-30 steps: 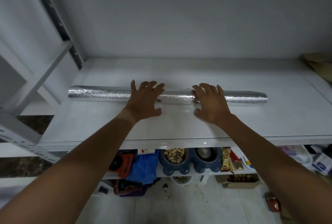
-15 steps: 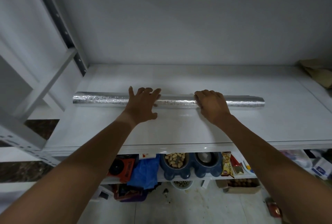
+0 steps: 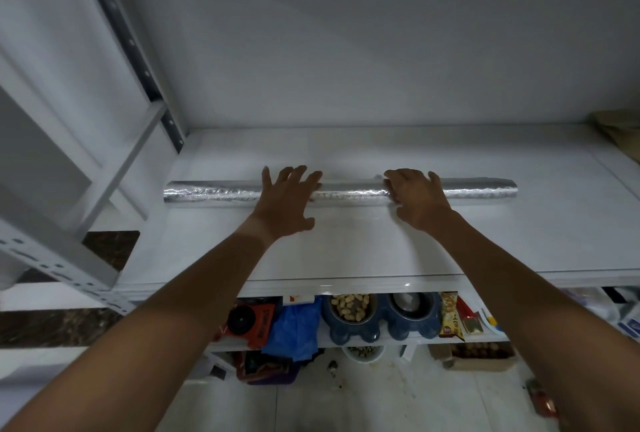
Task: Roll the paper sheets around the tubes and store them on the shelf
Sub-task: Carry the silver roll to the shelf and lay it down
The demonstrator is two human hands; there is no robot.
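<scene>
Silver roll [image 3: 214, 191] on white shelf [image 3: 346, 251]

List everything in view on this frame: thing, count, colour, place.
foil-wrapped roll: 1, silver, lying crosswise on the upper shelf
upper shelf: 1, white, across the middle of the view
shelf upright: 1, grey with holes, back left
brown object: 1, tan, far right of the shelf, cut off by the frame
double bowl: 1, blue, lower shelf; left well holds nuts
blue bag: 1, lower shelf
orange box: 1, lower shelf, left of the bag
snack packet: 1, yellow, right of the bowl
left hand: fingers spread, resting on the roll
right hand: fingers over the roll
</scene>
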